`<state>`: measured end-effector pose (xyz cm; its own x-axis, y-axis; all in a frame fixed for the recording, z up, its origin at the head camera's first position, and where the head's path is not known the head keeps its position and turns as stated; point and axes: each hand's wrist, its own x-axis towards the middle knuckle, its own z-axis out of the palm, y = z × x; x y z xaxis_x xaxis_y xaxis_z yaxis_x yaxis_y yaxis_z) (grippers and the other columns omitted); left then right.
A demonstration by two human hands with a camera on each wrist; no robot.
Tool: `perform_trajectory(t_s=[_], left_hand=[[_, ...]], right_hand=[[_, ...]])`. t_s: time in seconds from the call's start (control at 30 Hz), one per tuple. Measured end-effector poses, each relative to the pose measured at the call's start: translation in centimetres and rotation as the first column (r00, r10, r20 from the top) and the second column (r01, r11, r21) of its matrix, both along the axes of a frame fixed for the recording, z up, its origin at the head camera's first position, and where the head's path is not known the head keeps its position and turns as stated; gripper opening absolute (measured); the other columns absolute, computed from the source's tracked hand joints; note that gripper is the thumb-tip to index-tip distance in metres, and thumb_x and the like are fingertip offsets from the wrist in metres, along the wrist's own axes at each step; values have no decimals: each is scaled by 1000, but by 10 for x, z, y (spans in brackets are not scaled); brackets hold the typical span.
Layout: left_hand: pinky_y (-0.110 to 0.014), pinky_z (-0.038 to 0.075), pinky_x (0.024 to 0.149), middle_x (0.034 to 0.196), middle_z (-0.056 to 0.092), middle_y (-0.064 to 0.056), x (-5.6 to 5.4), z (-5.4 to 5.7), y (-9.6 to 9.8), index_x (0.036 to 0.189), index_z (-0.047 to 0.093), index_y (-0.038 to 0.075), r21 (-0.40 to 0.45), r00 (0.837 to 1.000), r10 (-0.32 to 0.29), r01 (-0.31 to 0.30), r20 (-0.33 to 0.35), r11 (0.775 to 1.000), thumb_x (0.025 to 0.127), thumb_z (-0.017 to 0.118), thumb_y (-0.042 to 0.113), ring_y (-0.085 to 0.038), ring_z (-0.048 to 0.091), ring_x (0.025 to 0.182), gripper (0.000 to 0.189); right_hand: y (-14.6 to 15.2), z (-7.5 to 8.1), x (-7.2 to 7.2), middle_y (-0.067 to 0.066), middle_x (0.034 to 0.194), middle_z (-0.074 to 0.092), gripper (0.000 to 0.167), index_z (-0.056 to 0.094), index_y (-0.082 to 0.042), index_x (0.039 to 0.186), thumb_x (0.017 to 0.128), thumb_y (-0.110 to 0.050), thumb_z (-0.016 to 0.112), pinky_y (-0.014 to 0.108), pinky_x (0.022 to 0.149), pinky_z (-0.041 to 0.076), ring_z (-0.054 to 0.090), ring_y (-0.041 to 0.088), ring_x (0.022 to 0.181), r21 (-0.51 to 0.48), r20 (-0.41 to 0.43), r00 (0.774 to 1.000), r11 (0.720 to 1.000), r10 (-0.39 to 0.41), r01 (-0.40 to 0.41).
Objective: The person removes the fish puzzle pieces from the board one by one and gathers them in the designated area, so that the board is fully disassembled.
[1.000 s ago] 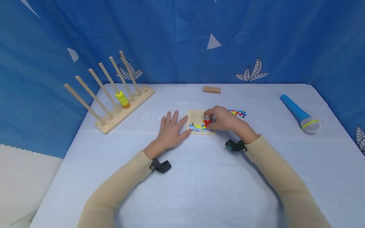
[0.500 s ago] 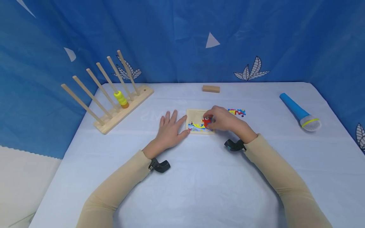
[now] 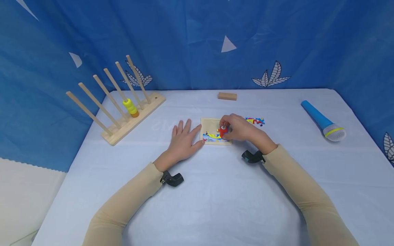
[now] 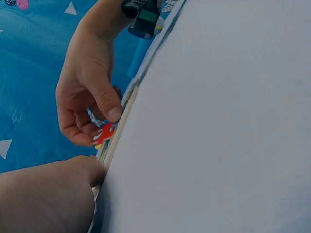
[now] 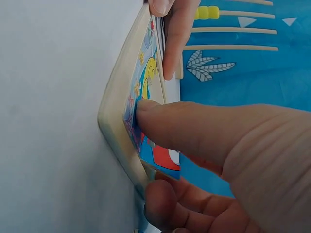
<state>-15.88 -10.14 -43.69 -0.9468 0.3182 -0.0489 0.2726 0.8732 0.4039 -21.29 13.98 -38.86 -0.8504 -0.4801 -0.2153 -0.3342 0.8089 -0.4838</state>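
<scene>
A shallow wooden puzzle tray [image 3: 210,120] lies on the white table between the hands, with bright sea-picture pieces [image 3: 210,137] along its near side. My right hand [image 3: 241,130] pinches a red puzzle piece [image 3: 222,131] over the tray's right part. In the right wrist view that red and blue piece [image 5: 164,158] sits tilted between thumb and fingers, one edge above the tray's rim. The left hand [image 3: 181,141] rests on the table with spread fingers, its thumb and index fingertips at the tray's left edge. More colourful puzzle pieces [image 3: 255,121] lie right of the tray, behind the right hand.
At the left stands a wooden peg rack [image 3: 135,119] with yellow beads [image 3: 130,106] on one rod. A small wooden block [image 3: 227,96] lies near the back edge. On the right is a blue toy microphone [image 3: 320,118]. A blue curtain [image 3: 197,44] hangs behind the table.
The red piece has turned and tilted slightly in the right hand's fingers, over the same part of the tray. The left hand stays in place.
</scene>
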Motion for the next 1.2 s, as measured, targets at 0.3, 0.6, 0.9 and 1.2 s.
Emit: perform_trajectory(t_s=[0.3, 0.6, 0.9, 1.2], left_hand=[[-67, 6, 124, 170, 16, -23, 0, 1, 0, 158, 40, 20, 0, 1000, 1, -1, 4, 1000, 99, 55, 50, -49, 3, 158, 68], [-67, 5, 124, 171, 15, -21, 0, 0, -1, 159, 38, 22, -3, 1000, 1, -1, 15, 1000, 99, 54, 52, -48, 2, 158, 68], [-67, 6, 124, 170, 16, -22, 0, 0, -1, 159, 39, 22, 0, 1000, 3, -3, 12, 1000, 99, 54, 51, -48, 3, 158, 68], [-67, 5, 125, 171, 16, -21, 1, 2, 0, 159, 39, 22, -1, 1000, 8, -8, 20, 1000, 98, 55, 50, -48, 3, 158, 69]], right_hand=[[0, -1, 2, 14, 116, 69, 37, 58, -13, 114, 85, -10, 81, 33, 76, 53, 59, 26, 92, -22, 29, 1000, 1000, 6, -5], [3, -1, 1, 15, 117, 70, 27, 59, -12, 113, 91, -3, 73, 41, 86, 59, 64, 29, 96, -41, 14, 1000, 999, 20, -19], [6, 1, 1, 15, 114, 72, 21, 59, -11, 112, 95, -4, 68, 39, 84, 58, 64, 28, 95, -74, 11, 1000, 997, 17, -16], [13, 8, 0, 15, 109, 72, 19, 59, -10, 113, 96, -5, 65, 35, 75, 52, 61, 26, 85, -97, -13, 1000, 995, 1, -2]])
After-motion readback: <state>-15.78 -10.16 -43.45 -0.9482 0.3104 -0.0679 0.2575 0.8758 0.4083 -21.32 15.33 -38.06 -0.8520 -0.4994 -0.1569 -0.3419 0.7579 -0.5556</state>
